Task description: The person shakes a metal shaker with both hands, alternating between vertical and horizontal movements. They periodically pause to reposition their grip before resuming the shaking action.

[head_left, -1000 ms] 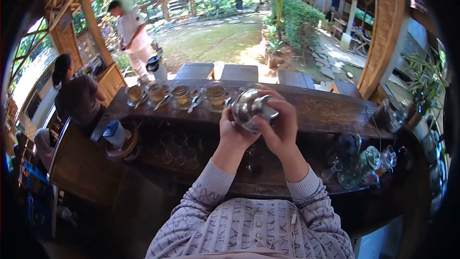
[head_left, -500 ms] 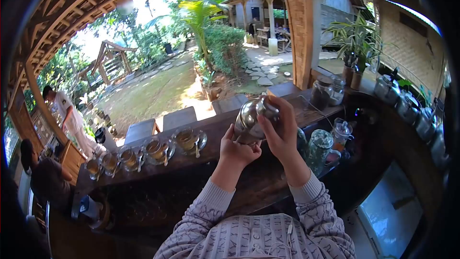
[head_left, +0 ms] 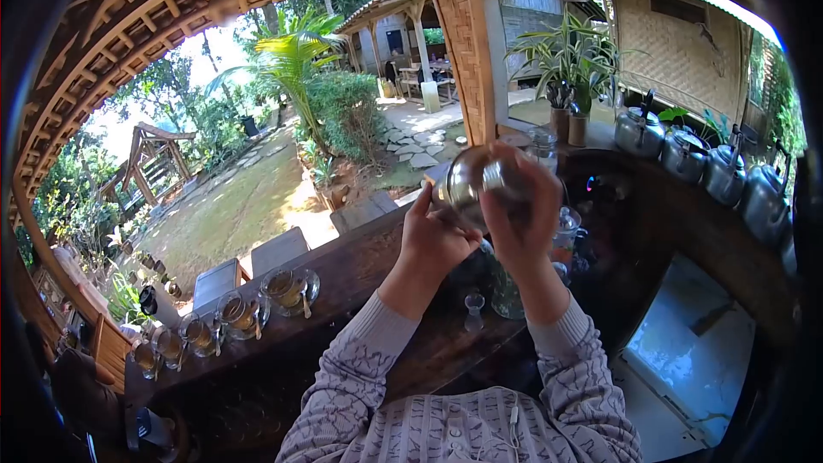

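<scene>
A shiny metal shaker is held up over the counter between both my hands, blurred by motion. My left hand grips its lower side, fingers and thumb wrapped round it. On the top right my right hand clasps the shaker, thumb across the metal. Below them stands a small clear glass on the wooden counter. Beside it is a green mottled container, partly hidden by my right wrist. A glass pitcher with orange contents stands just right of that wrist.
Several glass cups of brown drink, with saucers and spoons, line the counter at left. Metal kettles stand along the curved ledge at right, near potted plants. A white chest sits low right. A person is at lower left.
My view has turned right, so the cups shift left and more kettles show. Both hands still hold the shaker, which is now more tilted. The small glass has come into view.
</scene>
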The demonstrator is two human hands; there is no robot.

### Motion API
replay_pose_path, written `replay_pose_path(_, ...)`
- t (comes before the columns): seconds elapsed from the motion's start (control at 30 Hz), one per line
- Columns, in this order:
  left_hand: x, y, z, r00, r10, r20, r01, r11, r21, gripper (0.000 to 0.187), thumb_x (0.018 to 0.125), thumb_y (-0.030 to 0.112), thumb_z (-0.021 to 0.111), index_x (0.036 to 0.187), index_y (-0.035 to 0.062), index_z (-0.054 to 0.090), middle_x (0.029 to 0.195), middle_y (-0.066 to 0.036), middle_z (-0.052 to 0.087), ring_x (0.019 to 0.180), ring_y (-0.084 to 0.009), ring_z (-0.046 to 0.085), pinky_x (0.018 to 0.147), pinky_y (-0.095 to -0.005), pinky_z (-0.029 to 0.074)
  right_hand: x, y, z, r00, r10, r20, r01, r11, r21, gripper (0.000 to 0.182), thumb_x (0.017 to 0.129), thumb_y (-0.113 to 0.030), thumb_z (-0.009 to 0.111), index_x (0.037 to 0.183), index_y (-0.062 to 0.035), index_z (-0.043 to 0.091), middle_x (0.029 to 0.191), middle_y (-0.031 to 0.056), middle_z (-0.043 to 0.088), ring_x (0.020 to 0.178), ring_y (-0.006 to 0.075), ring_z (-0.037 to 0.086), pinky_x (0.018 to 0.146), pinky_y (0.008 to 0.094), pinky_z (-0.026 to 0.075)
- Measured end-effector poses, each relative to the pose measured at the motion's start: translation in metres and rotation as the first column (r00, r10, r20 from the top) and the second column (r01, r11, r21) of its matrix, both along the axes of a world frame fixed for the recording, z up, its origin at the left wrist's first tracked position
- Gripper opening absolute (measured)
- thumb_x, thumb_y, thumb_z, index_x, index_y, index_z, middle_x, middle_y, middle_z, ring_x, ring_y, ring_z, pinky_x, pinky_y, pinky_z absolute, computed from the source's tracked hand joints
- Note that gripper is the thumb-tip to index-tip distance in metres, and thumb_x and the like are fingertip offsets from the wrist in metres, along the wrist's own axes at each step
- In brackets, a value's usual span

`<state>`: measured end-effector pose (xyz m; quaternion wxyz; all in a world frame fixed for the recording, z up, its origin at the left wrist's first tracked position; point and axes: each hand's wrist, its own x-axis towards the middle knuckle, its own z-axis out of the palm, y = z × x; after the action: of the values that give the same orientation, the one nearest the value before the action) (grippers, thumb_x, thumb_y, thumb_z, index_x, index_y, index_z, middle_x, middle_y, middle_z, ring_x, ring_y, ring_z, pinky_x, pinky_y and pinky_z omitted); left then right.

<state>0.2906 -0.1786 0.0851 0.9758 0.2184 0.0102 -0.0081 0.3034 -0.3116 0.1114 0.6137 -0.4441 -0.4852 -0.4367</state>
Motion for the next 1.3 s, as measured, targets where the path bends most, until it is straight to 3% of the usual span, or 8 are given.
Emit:
replay_pose_path(0.27, 0.000, -0.040, 0.059, 0.801, -0.299, 0.518, 0.212, 0.952, 0.220, 0.068, 0.086, 0.054, 0.047, 0.132, 0.0045, 0.037, 0.131, -0.019, 0.043, 0.111, -0.0327, 0.052, 0.088, -0.0478, 0.049, -0.015, -0.054, 0.031, 0.725, -0.145, 0.674, 0.099, 0.989, 0.107, 0.045, 0.084, -0.018, 0.063, 0.121, -0.0081, 0.040, 0.118, 0.0032, 0.055, 0.111, 0.0256, 0.052, 0.096, 0.0376, 0.041)
replay_pose_path(0.33, 0.032, -0.051, 0.045, 0.788, -0.090, 0.609, -0.195, 0.901, 0.386, 0.054, 0.092, 0.048, 0.038, 0.123, 0.0047, 0.047, 0.121, -0.015, 0.053, 0.105, -0.0283, 0.056, 0.088, -0.0429, 0.049, 0.038, -0.048, 0.033, 0.841, -0.231, 0.489, 0.219, 0.972, 0.082, 0.046, 0.083, -0.011, 0.064, 0.121, -0.0063, 0.038, 0.117, 0.0119, 0.055, 0.109, 0.0269, 0.054, 0.093, 0.0393, 0.043)
replay_pose_path(0.4, 0.100, -0.009, -0.013, 0.603, -0.578, 0.550, 0.648, 0.757, 0.085, 0.050, 0.093, 0.045, 0.036, 0.122, 0.0060, 0.048, 0.117, -0.011, 0.057, 0.107, -0.0261, 0.055, 0.095, -0.0450, 0.042, 0.048, -0.046, 0.029, 0.973, 0.162, -0.163, -0.155, 0.986, 0.056, 0.051, 0.077, -0.004, 0.067, 0.120, -0.0026, 0.038, 0.115, 0.0198, 0.055, 0.106, 0.0331, 0.055, 0.090, 0.0448, 0.043)
replay_pose_path(0.6, 0.007, -0.091, 0.067, 0.742, -0.263, 0.617, 0.058, 0.942, 0.331, 0.063, 0.091, 0.054, 0.037, 0.131, 0.0047, 0.039, 0.121, -0.015, 0.052, 0.113, -0.0287, 0.051, 0.095, -0.0434, 0.044, 0.010, -0.089, 0.050, 0.580, -0.129, 0.804, 0.036, 0.990, 0.133, 0.074, 0.071, -0.031, 0.076, 0.129, -0.0094, 0.034, 0.116, 0.0125, 0.052, 0.115, 0.0315, 0.046, 0.099, 0.0427, 0.036)
replay_pose_path(0.87, 0.109, -0.087, 0.048, 0.999, 0.043, -0.023, -0.042, 0.997, 0.062, 0.053, 0.088, 0.050, 0.044, 0.120, 0.0085, 0.049, 0.108, -0.012, 0.058, 0.100, -0.0285, 0.057, 0.094, -0.0437, 0.042, 0.098, -0.088, 0.042, 0.962, -0.072, 0.262, 0.080, 0.997, -0.022, 0.054, 0.083, -0.024, 0.062, 0.126, -0.0066, 0.033, 0.126, 0.0219, 0.046, 0.117, 0.0342, 0.048, 0.094, 0.0471, 0.040)
replay_pose_path(0.93, 0.117, -0.068, 0.027, 0.532, -0.528, 0.662, 0.614, 0.779, 0.128, 0.053, 0.088, 0.053, 0.045, 0.118, 0.0095, 0.049, 0.108, -0.008, 0.057, 0.103, -0.0225, 0.054, 0.090, -0.0405, 0.042, 0.071, -0.106, 0.052, 0.950, -0.129, 0.285, 0.134, 0.991, 0.003, 0.042, 0.088, -0.013, 0.055, 0.125, -0.0093, 0.035, 0.127, 0.0233, 0.045, 0.116, 0.0338, 0.049, 0.094, 0.0491, 0.042)
replay_pose_path(1.07, 0.014, -0.101, 0.078, 0.611, -0.188, 0.769, -0.088, 0.949, 0.302, 0.043, 0.095, 0.041, 0.042, 0.121, 0.0076, 0.047, 0.116, -0.010, 0.056, 0.109, -0.0236, 0.054, 0.093, -0.0399, 0.045, 0.060, -0.119, 0.044, 0.806, -0.208, 0.553, 0.268, 0.963, -0.028, 0.045, 0.088, -0.018, 0.056, 0.127, -0.0133, 0.035, 0.131, 0.0177, 0.041, 0.119, 0.0360, 0.044, 0.094, 0.0521, 0.042)
replay_pose_path(1.3, 0.101, -0.057, 0.029, 0.803, -0.363, 0.472, 0.373, 0.924, 0.077, 0.056, 0.090, 0.054, 0.036, 0.123, 0.0099, 0.047, 0.117, -0.011, 0.056, 0.106, -0.0248, 0.054, 0.090, -0.0416, 0.045, 0.070, -0.065, 0.043, 0.986, 0.073, 0.148, -0.071, 0.997, -0.021, 0.050, 0.081, -0.007, 0.064, 0.124, -0.0085, 0.039, 0.122, 0.0205, 0.049, 0.110, 0.0363, 0.051, 0.094, 0.0466, 0.041)
